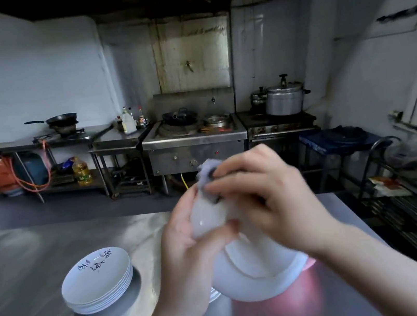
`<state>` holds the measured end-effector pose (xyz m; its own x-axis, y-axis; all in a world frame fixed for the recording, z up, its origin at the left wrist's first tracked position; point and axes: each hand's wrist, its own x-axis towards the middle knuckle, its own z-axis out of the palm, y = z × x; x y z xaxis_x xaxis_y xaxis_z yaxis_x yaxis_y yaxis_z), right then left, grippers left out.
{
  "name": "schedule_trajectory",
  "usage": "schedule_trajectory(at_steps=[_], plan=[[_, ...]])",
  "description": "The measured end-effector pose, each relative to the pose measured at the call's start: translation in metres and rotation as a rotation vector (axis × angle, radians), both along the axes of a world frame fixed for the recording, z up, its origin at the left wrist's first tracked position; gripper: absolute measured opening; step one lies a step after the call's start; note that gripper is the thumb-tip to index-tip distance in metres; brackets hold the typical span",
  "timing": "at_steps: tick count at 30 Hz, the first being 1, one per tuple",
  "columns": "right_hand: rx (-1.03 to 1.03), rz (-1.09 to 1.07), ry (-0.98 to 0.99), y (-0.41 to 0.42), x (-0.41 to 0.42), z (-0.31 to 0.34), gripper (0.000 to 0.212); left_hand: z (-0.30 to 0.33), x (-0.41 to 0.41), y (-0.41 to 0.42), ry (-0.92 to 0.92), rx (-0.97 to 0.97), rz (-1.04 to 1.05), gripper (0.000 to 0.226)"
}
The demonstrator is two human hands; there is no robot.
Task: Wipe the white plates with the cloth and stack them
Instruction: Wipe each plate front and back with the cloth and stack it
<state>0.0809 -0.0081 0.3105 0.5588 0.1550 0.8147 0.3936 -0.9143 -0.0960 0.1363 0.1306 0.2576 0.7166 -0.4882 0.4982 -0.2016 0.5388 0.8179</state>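
My left hand [188,245] grips a white plate [255,273], held tilted above the steel table [28,268] in front of me. At the plate's upper edge my right hand [265,198] holds a pale bluish cloth [206,174] bunched against it. A stack of several white plates [97,280], the top one with dark brush writing, stands on the table to the left. Under the held plate shows a sliver of another white plate [215,294].
Something pink [311,263] peeks out under the held plate. Across the aisle stand a wok stove [194,132], a steel side table with bottles [128,124], a wok burner [63,122] and a large lidded pot [285,99]. A dark wire rack [405,197] stands right.
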Motion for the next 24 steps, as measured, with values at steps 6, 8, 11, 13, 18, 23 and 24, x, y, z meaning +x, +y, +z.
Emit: schedule_trajectory(at_steps=[6, 8, 11, 13, 18, 23, 24], plan=[[0.002, 0.03, -0.011, 0.008, 0.002, -0.006, 0.032, -0.002, 0.005, 0.008, -0.016, 0.006, -0.014, 0.061], [0.013, 0.064, 0.01, 0.0, 0.001, -0.003, 0.029, -0.002, 0.005, 0.009, 0.0, -0.003, -0.044, 0.06], [0.343, -0.025, -0.006, -0.025, 0.002, 0.004, 0.025, 0.0, 0.006, 0.011, 0.045, -0.048, 0.022, 0.058], [0.51, -0.035, 0.017, -0.033, 0.001, 0.0, 0.025, 0.002, 0.009, 0.01, 0.153, -0.105, 0.106, 0.059], [0.699, -0.142, -0.223, -0.028, -0.008, -0.034, 0.022, 0.008, 0.003, -0.006, 0.384, -0.264, 0.228, 0.053], [0.394, -0.194, -0.381, 0.02, -0.008, -0.085, 0.027, 0.011, -0.01, -0.033, 0.562, -0.406, 0.319, 0.052], [0.338, -0.19, -0.396, 0.019, -0.008, -0.089, 0.028, 0.011, -0.011, -0.036, 0.583, -0.415, 0.314, 0.052]])
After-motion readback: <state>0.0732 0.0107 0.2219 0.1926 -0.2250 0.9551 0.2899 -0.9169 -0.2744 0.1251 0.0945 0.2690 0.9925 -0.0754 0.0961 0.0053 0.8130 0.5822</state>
